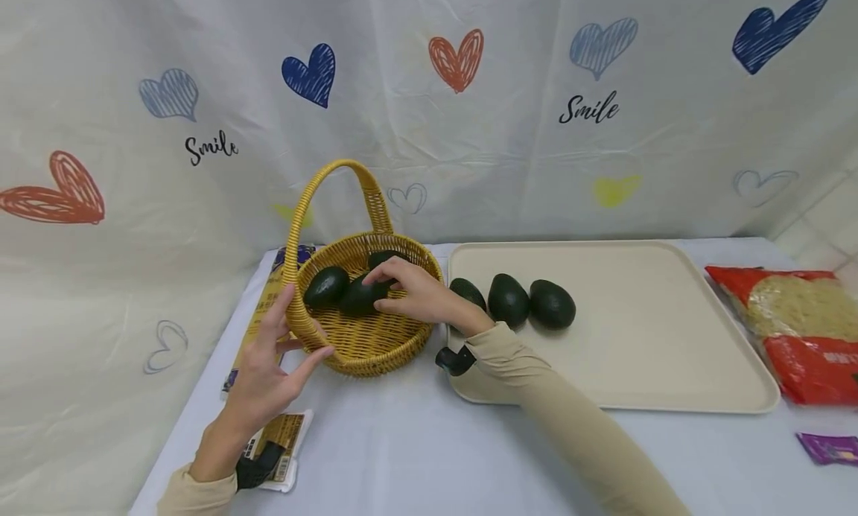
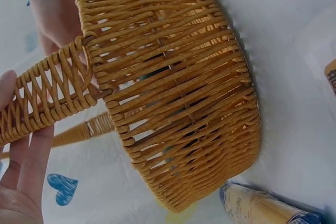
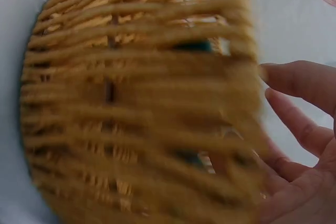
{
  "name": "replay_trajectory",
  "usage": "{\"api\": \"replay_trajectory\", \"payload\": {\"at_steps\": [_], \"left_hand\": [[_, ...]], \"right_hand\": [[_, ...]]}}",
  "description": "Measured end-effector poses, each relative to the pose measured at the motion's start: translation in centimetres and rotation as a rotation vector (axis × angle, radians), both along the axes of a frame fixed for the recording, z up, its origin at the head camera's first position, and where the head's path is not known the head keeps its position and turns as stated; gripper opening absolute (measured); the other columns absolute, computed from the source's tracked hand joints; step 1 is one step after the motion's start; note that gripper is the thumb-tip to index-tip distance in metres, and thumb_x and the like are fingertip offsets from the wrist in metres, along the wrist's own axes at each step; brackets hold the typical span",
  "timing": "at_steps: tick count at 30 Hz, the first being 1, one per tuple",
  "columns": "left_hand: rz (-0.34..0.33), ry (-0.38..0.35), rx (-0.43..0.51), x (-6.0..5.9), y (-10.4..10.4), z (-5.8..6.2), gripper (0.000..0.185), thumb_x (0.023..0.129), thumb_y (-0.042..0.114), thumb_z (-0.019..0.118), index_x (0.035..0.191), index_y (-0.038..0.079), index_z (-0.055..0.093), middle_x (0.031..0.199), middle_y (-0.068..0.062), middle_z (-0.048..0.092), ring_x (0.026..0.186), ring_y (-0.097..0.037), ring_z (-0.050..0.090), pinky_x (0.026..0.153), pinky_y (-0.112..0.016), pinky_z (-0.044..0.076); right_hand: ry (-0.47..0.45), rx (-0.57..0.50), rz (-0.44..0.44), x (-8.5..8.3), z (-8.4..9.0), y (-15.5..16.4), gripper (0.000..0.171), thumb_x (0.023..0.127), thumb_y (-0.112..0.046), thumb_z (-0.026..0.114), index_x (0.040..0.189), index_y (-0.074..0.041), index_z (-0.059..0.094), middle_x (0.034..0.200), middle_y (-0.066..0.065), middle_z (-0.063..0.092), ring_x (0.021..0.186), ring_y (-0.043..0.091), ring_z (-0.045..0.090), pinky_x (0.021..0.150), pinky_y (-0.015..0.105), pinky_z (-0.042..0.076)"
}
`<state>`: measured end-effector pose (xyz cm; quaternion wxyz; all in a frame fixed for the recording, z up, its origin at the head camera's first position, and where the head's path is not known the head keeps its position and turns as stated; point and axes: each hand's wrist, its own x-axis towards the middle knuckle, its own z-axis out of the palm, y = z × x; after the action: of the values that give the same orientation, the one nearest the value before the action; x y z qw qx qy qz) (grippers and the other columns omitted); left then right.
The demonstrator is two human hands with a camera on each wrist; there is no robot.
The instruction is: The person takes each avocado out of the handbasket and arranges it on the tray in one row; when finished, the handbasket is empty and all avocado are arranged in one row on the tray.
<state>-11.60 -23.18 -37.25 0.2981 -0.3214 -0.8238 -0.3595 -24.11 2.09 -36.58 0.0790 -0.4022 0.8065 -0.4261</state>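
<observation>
A yellow wicker basket (image 1: 375,345) with a tall arched handle (image 1: 295,225) stands on the left of the table. My left hand (image 1: 264,371) holds the foot of that handle, with the thumb on one side and fingers behind it in the left wrist view. Inside the basket are three dark green avocados: one on the left (image 1: 326,286), one in the middle (image 1: 358,297), and one at the back (image 1: 387,258), partly hidden. Over the basket's right rim reaches my right hand (image 1: 418,292), its spread fingers at the middle avocado. In the right wrist view, the blurred weave hides part of these fingers.
A beige tray (image 1: 643,337) right of the basket carries three more avocados (image 1: 509,300). Beyond it lie a red bag (image 1: 804,330) and a purple packet (image 1: 830,449). A yellow package (image 1: 258,315) and a brown-and-white packet (image 1: 284,441) lie on the left.
</observation>
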Motion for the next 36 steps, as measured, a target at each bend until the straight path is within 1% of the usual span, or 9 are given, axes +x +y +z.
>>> {"api": "replay_trajectory", "payload": {"at_steps": [6,10,13,19,22,27,30,33,36], "left_hand": [[-0.013,-0.006,-0.004,0.0,0.4,0.0,0.088,0.101,0.046,0.063,0.158,-0.01,0.028,0.143,-0.029,0.053,0.093,-0.038,0.072,0.083,-0.013,0.059],[-0.009,-0.005,-0.012,0.1,0.4,0.1,0.087,0.101,0.046,0.063,0.159,-0.009,0.027,0.138,-0.028,0.055,0.091,-0.037,0.072,0.083,-0.012,0.058],[-0.004,-0.004,-0.016,0.1,0.4,0.2,0.087,0.101,0.046,0.062,0.158,-0.009,0.027,0.136,-0.028,0.057,0.091,-0.037,0.072,0.084,-0.012,0.058],[0.007,0.012,-0.021,0.0,0.2,0.2,0.087,0.101,0.047,0.062,0.158,-0.01,0.027,0.129,-0.025,0.06,0.09,-0.035,0.072,0.082,-0.012,0.059],[0.009,0.009,-0.017,0.1,0.2,0.2,0.087,0.101,0.047,0.062,0.158,-0.009,0.027,0.128,-0.025,0.06,0.091,-0.034,0.072,0.082,-0.012,0.058],[0.02,-0.006,-0.008,0.2,0.1,0.0,0.089,0.1,0.049,0.063,0.159,-0.008,0.028,0.133,-0.026,0.058,0.094,-0.033,0.071,0.083,-0.011,0.057],[0.03,-0.007,-0.005,0.2,0.1,-0.1,0.09,0.099,0.05,0.063,0.158,-0.009,0.029,0.135,-0.027,0.057,0.095,-0.033,0.072,0.084,-0.01,0.057],[0.028,-0.014,0.0,0.1,0.1,-0.1,0.09,0.099,0.051,0.063,0.157,-0.01,0.03,0.137,-0.027,0.056,0.097,-0.031,0.071,0.084,-0.01,0.057],[0.022,-0.015,0.001,0.1,0.1,-0.2,0.09,0.099,0.05,0.063,0.157,-0.01,0.03,0.137,-0.027,0.056,0.098,-0.028,0.071,0.084,-0.01,0.057]], "right_hand": [[0.047,0.147,-0.012,-0.4,-0.6,-1.9,0.039,0.101,-0.01,0.072,0.138,-0.005,0.063,0.147,0.016,0.051,0.138,0.031,0.05,0.115,0.045,0.047],[0.091,0.275,0.003,-0.2,-0.7,-2.6,0.046,0.101,-0.014,0.072,0.145,-0.008,0.059,0.16,0.019,0.039,0.148,0.035,0.038,0.122,0.049,0.039],[0.117,0.328,0.008,0.0,-0.7,-2.9,0.049,0.101,-0.016,0.073,0.148,-0.011,0.057,0.162,0.018,0.037,0.147,0.037,0.035,0.122,0.051,0.037],[0.073,0.335,0.057,0.2,-1.1,-3.0,0.051,0.102,-0.015,0.071,0.151,-0.015,0.055,0.154,0.015,0.043,0.135,0.035,0.045,0.115,0.047,0.044],[0.064,0.318,0.063,0.3,-1.2,-3.1,0.048,0.102,-0.016,0.071,0.148,-0.015,0.058,0.149,0.016,0.046,0.132,0.034,0.048,0.114,0.046,0.045],[0.084,0.275,0.031,0.5,-1.2,-3.5,0.032,0.101,-0.017,0.073,0.131,-0.012,0.067,0.131,0.014,0.053,0.117,0.027,0.056,0.105,0.04,0.05],[0.106,0.264,0.032,0.8,-1.0,-3.7,0.026,0.099,-0.017,0.076,0.123,-0.011,0.068,0.12,0.012,0.053,0.108,0.025,0.057,0.098,0.036,0.053],[0.101,0.297,0.041,1.2,-0.9,-3.9,0.034,0.098,-0.02,0.078,0.129,-0.012,0.066,0.119,0.012,0.053,0.108,0.023,0.057,0.097,0.035,0.053],[0.072,0.339,0.049,1.4,-0.9,-3.8,0.047,0.097,-0.022,0.079,0.139,-0.012,0.063,0.125,0.012,0.055,0.114,0.024,0.057,0.102,0.036,0.052]]}}
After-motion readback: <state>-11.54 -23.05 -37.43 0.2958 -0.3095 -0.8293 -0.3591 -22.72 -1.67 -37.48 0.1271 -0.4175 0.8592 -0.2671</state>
